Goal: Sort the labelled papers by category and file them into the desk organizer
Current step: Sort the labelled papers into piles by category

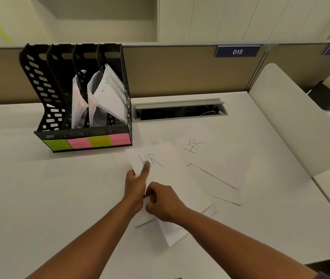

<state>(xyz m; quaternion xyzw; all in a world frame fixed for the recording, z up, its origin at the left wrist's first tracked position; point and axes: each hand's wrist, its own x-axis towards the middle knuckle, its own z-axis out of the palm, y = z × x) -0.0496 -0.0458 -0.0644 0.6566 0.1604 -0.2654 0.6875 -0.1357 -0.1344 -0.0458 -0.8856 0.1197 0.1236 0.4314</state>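
Paper sheets are thin, limp and white, so the HR sheet (156, 164), just in front of the desk organizer (79, 97), could drag the sheets beneath it or buckle at a slot. The left hand (136, 184) pinches its edge, thumb on top; the right hand (163, 202) curls round its lower edge. The black organizer is rigid perforated plastic with coloured labels, resting on the smooth table (39, 198).

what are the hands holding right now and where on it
Both grip the same HR paper. The left hand holds its left edge, thumb lying across the written face; the right hand pinches its near part, just beside the left.
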